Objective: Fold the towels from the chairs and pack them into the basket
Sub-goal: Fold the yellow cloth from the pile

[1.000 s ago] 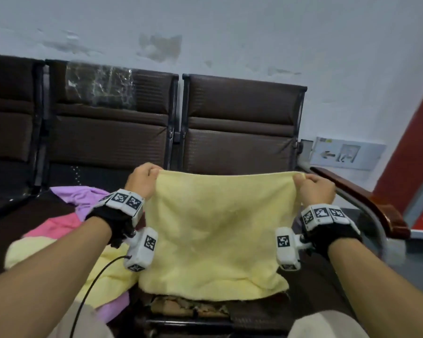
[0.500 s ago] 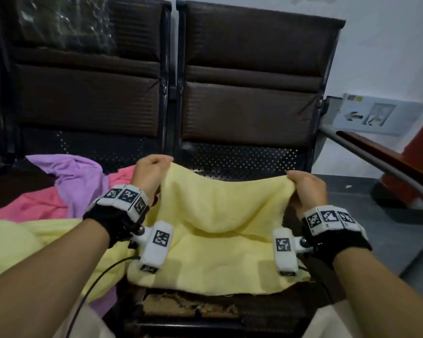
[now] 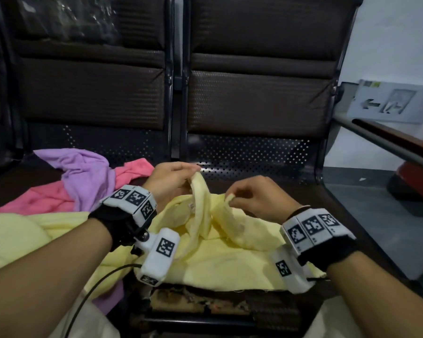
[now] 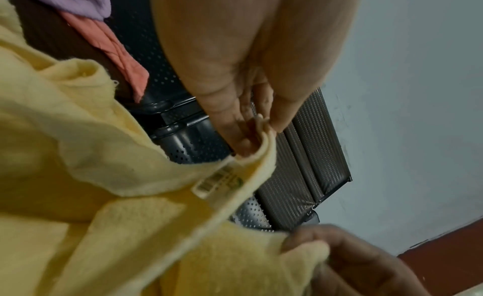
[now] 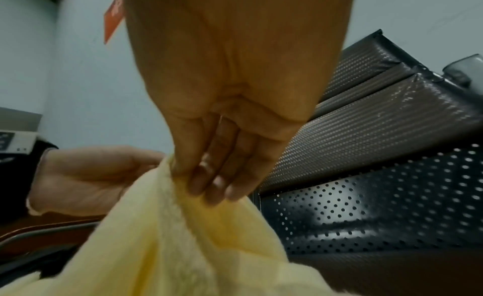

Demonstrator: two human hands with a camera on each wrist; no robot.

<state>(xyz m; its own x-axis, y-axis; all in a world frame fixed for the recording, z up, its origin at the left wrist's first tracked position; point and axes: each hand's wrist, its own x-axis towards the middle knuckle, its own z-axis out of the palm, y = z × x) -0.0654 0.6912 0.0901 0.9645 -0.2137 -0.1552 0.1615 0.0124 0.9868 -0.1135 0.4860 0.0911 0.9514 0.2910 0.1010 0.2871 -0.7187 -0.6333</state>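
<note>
Hands (image 3: 171,179) pinching towel (image 3: 220,259) corners

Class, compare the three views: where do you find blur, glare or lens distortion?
Head view: sharp on the yellow towel, edges bowed by the wide lens. Left wrist view: left hand soft, towel label readable as stripes only. Right wrist view: towel smeared, glare on the perforated seat.

We see a yellow towel (image 3: 225,259) of soft, fuzzy matt cloth. Behind it, our chair's backrest (image 3: 259,98) is dimpled brown padding with slight sheen, above glossy perforated black metal (image 3: 249,152).
</note>
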